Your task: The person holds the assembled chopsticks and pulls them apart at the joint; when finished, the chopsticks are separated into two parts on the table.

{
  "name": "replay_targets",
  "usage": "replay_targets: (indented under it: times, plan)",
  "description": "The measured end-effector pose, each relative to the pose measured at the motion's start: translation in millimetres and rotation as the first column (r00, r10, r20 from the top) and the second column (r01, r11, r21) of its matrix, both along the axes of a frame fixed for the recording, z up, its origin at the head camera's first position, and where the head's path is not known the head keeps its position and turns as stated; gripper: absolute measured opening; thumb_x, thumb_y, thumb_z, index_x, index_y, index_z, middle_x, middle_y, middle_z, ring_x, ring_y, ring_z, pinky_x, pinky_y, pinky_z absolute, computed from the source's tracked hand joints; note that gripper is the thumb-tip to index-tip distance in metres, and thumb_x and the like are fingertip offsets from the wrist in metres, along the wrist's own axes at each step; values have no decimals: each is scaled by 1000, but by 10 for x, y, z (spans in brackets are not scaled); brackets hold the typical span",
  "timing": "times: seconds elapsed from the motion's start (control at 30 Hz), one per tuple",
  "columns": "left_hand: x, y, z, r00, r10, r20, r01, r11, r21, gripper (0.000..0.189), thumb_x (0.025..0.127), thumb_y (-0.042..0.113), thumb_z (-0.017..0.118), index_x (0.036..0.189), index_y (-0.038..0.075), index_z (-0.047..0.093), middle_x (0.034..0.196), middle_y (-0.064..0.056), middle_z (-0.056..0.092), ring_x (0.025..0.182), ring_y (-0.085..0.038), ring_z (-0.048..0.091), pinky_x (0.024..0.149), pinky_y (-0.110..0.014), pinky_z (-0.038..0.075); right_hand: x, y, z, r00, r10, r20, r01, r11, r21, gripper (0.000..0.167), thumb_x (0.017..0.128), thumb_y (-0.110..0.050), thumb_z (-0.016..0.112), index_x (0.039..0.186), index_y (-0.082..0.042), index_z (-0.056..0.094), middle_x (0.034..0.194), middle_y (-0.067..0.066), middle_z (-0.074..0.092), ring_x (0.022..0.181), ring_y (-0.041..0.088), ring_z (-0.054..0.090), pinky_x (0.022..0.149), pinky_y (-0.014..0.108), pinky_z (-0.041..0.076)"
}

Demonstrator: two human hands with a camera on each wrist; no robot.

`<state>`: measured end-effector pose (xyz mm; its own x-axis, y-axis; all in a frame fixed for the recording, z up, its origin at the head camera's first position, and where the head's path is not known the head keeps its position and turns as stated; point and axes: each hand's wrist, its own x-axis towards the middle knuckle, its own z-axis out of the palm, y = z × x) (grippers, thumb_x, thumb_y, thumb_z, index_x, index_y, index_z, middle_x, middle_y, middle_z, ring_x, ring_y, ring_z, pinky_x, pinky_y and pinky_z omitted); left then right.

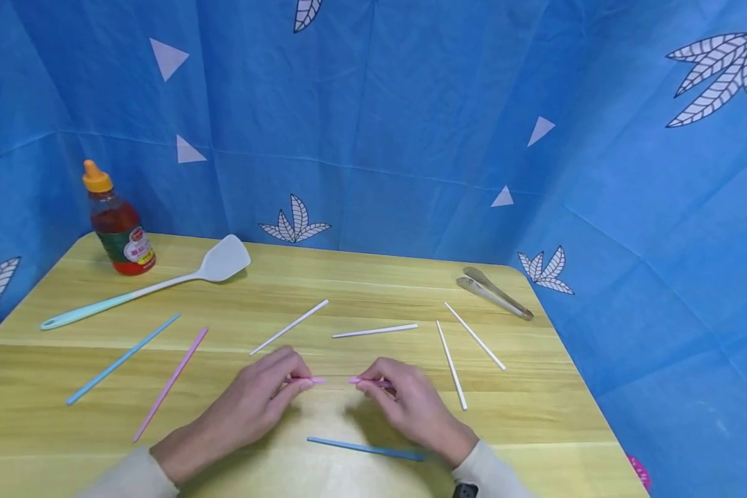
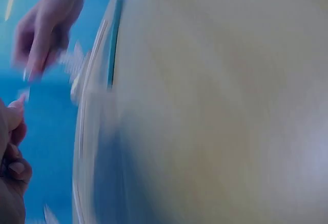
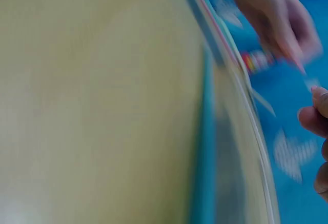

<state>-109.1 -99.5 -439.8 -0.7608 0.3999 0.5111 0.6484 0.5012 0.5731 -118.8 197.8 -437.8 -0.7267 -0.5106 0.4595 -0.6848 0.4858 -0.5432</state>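
Note:
Near the middle of the table, my left hand [image 1: 258, 398] pinches a thin pink stick [image 1: 317, 380] between thumb and fingertips, its tip pointing right. Facing it, my right hand [image 1: 411, 398] pinches another thin pink stick [image 1: 353, 380], whose tip points left. A narrow gap parts the two tips, and the fingers cover much of both sticks. Below the hands lies a blue stick [image 1: 364, 448]. A white stick [image 1: 289, 327] and a second white stick [image 1: 375, 330] lie just beyond them. Both wrist views are blurred and show the hands raised over the table.
On the left lie another blue stick [image 1: 123, 360] and a pink stick [image 1: 171, 384]. A spatula [image 1: 225, 260] and a red sauce bottle [image 1: 122, 232] stand behind them. White sticks [image 1: 452, 365] and metal tongs [image 1: 494, 293] are at right. Blue cloth [image 1: 380, 124] surrounds the table.

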Motion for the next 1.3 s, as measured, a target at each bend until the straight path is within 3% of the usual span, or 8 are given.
replay_targets:
  times: [0.07, 0.17, 0.23, 0.3, 0.47, 0.6, 0.97, 1.3]
  plan:
    - [-26, -148, 30, 997, 80, 14, -81, 997, 20, 20, 99, 10, 79, 98, 27, 70, 88, 19, 57, 75, 3, 50, 67, -22, 48, -23, 189, -3, 996, -77, 35, 78, 996, -36, 7, 101, -9, 77, 100, -16, 76, 86, -1, 79, 70, -4, 61, 60, 13, 50]
    - [-68, -340, 82, 984, 170, 54, -172, 985, 22, 21, 98, 12, 82, 99, 31, 73, 83, 20, 55, 72, 1, 49, 97, -41, 52, -60, 472, -5, 983, -167, 76, 172, 983, -69, 12, 98, -4, 79, 100, -16, 78, 89, 1, 81, 68, -1, 64, 58, 16, 51]
    - [-98, -411, 107, 979, 188, 79, -187, 982, -14, 16, 100, 18, 81, 101, 32, 75, 84, 21, 57, 74, -1, 50, 113, -63, 41, -90, 597, -7, 978, -190, 87, 195, 979, -52, 10, 100, -6, 78, 103, -16, 78, 90, -2, 78, 66, -2, 57, 56, 17, 47]
    - [-133, -441, 121, 977, 191, 99, -187, 981, -53, 12, 101, 21, 80, 104, 32, 77, 87, 21, 62, 79, -2, 55, 117, -75, 32, -134, 666, -5, 978, -197, 71, 199, 980, -28, 9, 102, -8, 77, 106, -16, 79, 90, -7, 73, 66, -3, 49, 56, 18, 44]
    - [-234, -440, 117, 973, 189, 132, -167, 973, -161, 17, 103, 18, 78, 111, 32, 80, 105, 19, 75, 99, -7, 66, 97, -43, 57, -256, 669, 10, 980, -198, 36, 197, 980, 24, 15, 103, -10, 75, 111, -22, 80, 96, -13, 63, 75, 1, 49, 64, 22, 47]
    - [-323, -395, 105, 971, 168, 170, -134, 972, -193, 18, 103, 15, 77, 111, 31, 80, 105, 16, 76, 98, -9, 64, 86, -34, 56, -340, 586, 35, 982, -179, 60, 175, 982, 70, 15, 104, -15, 75, 114, -23, 82, 101, -14, 66, 86, 4, 59, 75, 26, 56]
    - [-553, -163, 18, 979, 83, 186, -38, 972, -233, 10, 100, 13, 80, 106, 21, 79, 93, 12, 67, 86, -5, 59, 80, -31, 55, -520, 330, -24, 984, -152, 94, 131, 972, 194, 11, 100, -14, 81, 109, -20, 81, 97, -10, 68, 85, 5, 60, 77, 25, 55]
    - [-599, 6, -89, 979, 49, 197, 10, 957, -288, 12, 102, 11, 77, 108, 21, 79, 99, 11, 69, 92, -7, 60, 86, -36, 57, -615, 166, -148, 985, -121, 123, 84, 959, 272, 11, 101, -17, 79, 110, -21, 81, 103, -9, 70, 93, 7, 61, 86, 28, 54]
